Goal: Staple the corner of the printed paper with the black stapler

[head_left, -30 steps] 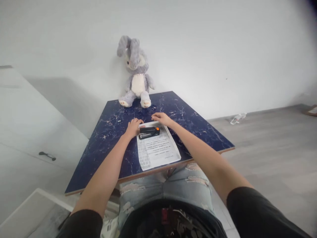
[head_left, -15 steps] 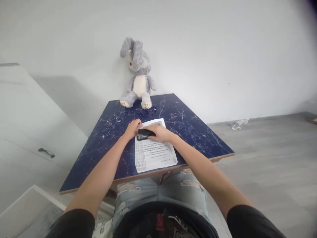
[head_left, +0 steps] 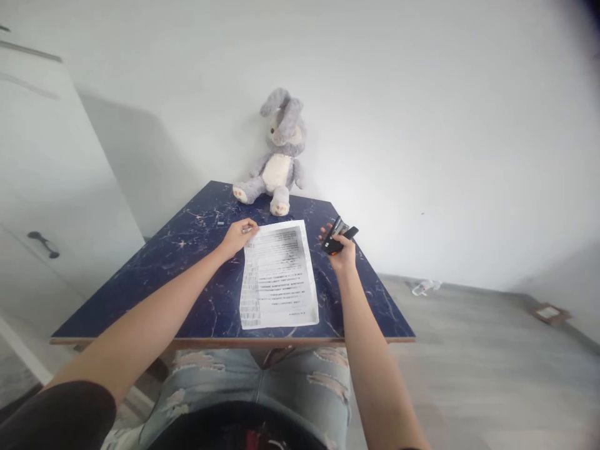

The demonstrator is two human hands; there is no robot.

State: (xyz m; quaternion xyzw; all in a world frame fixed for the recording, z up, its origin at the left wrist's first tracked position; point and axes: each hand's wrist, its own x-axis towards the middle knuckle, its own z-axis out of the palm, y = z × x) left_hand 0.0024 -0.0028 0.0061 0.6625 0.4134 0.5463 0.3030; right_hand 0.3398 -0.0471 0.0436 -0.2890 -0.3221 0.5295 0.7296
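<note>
Printed sheets of paper (head_left: 285,281) lie on the blue table, their left edge slightly wavy. At their top left corner is my left hand (head_left: 238,237), its fingers closed on the corner. My right hand (head_left: 344,250) is raised to the right of the paper and grips a black stapler (head_left: 334,236). The stapler's arms are spread apart in a V, and a bit of orange shows at its lower end. It is off the paper.
A grey plush rabbit (head_left: 280,169) sits at the table's back edge against the wall. A small pale piece (head_left: 220,223) lies on the dark blue marbled table (head_left: 164,275). A white cabinet (head_left: 42,162) stands at left; a brown box (head_left: 549,312) lies on the floor at right.
My right hand has lifted the stapler off the paper and moved it right; the stapler now stands spread open. My left hand stays at the paper's corner. The camera view has turned somewhat.
</note>
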